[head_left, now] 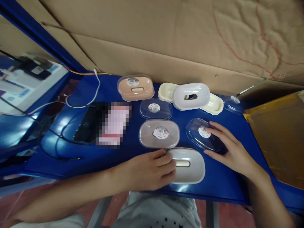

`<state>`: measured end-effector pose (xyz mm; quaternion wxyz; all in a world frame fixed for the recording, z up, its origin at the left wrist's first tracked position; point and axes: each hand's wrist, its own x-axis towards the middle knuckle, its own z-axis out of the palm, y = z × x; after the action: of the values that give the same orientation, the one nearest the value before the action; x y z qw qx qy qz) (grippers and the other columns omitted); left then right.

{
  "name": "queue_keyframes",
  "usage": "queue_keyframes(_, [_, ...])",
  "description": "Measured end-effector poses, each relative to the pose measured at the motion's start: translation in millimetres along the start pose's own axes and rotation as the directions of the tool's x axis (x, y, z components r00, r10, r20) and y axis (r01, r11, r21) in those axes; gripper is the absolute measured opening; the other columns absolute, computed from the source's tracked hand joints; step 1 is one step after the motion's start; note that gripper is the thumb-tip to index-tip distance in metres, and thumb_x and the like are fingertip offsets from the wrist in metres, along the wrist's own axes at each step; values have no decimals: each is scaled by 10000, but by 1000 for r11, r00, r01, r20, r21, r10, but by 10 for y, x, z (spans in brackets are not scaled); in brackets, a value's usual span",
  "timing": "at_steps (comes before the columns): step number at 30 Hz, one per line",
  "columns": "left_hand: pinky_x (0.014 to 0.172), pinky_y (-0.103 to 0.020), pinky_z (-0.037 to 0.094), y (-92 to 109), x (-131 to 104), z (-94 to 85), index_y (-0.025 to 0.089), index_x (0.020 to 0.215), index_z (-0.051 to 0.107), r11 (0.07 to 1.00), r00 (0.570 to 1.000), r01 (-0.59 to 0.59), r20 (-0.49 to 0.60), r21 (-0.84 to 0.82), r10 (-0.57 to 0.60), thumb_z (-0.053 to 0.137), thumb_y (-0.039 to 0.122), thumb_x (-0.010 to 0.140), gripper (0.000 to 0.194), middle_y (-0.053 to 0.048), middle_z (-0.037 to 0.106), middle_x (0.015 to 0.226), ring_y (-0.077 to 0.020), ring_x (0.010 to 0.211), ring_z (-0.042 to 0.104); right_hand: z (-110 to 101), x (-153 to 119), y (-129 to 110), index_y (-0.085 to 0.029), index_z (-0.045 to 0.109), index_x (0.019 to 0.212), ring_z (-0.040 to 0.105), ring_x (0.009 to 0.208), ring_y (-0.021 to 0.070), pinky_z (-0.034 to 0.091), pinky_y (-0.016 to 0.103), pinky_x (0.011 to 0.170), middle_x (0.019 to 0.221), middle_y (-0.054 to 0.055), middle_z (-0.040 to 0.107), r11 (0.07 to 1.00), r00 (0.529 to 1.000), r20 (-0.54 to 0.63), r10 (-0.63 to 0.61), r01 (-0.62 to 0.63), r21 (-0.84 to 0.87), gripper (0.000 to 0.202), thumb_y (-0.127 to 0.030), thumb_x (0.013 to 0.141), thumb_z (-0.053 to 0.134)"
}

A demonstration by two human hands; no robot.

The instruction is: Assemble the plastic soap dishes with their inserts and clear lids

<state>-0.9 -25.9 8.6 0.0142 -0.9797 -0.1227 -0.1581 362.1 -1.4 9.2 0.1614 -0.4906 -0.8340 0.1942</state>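
Observation:
My left hand (154,169), its fingers bent, holds the left end of a white oval soap dish (198,171) near the table's front edge. A cream piece shows through the dish's slot. To the right, my right hand (234,148) has its thumb and fingers around the right end of a clear plastic lid (196,131) with a round label. The lid lies on the blue table (228,186). Just behind the white dish sits a greyish soap dish (147,134) under a labelled clear lid. Another clear lid (144,109) lies beyond it.
At the back stand a peach lidded dish (123,88) and a white slotted tray (201,91) resting across cream trays (166,91). A clear lid (234,106) lies back right. A blurred-out phone (114,125) and cables are left; a yellow-taped box (277,136) borders the right.

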Motion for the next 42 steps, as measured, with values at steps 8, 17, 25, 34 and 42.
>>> queue_keyframes(8, [903, -371, 501, 10, -10, 5, 253, 1097, 663, 999, 990, 27, -137, 33, -22, 731, 228, 982, 137, -25, 708, 1158, -213, 1060, 602, -118, -112, -258, -335, 522, 1570, 554, 1538, 318, 590, 475, 1170, 1702, 121, 505, 947, 930, 294, -220, 132, 293, 709, -387, 929, 821])
queue_keyframes(17, [1007, -383, 496, 8, -7, 16, 299, 1190, 622, 997, 980, 56, -195, 54, -45, 760, 231, 936, 297, -13, 691, 1251, -209, 1128, 585, 19, -120, -537, -336, 571, 1559, 488, 1579, 283, 562, 445, 1201, 1746, 67, 448, 962, 913, 312, -265, 227, 154, 638, -313, 952, 769])
queue_keyframes(25, [1007, -373, 522, -27, 15, -16, 288, 1212, 637, 998, 988, 37, -149, 54, -29, 752, 209, 932, 313, -27, 718, 1260, -217, 1116, 615, 108, -137, -597, -292, 581, 1554, 462, 1571, 322, 559, 492, 1181, 1746, 98, 427, 945, 912, 252, -325, 324, 47, 612, -326, 965, 744])
queue_keyframes(34, [1003, -353, 521, -7, 18, -2, 298, 1164, 643, 997, 988, 71, -142, 25, -67, 750, 219, 908, 288, -24, 715, 1240, -212, 1107, 612, 260, -171, -640, -204, 608, 1514, 492, 1518, 387, 535, 571, 1174, 1668, 185, 511, 890, 893, 181, -413, 437, -126, 573, -333, 969, 735])
queue_keyframes(42, [999, -354, 528, -32, 44, 11, 281, 1108, 672, 994, 976, 107, -194, 13, -103, 765, 233, 929, 207, -16, 722, 1172, -212, 1099, 619, 343, -131, -631, -228, 549, 1590, 466, 1516, 441, 572, 638, 1115, 1678, 222, 466, 873, 887, 194, -420, 453, -180, 729, -259, 909, 808])
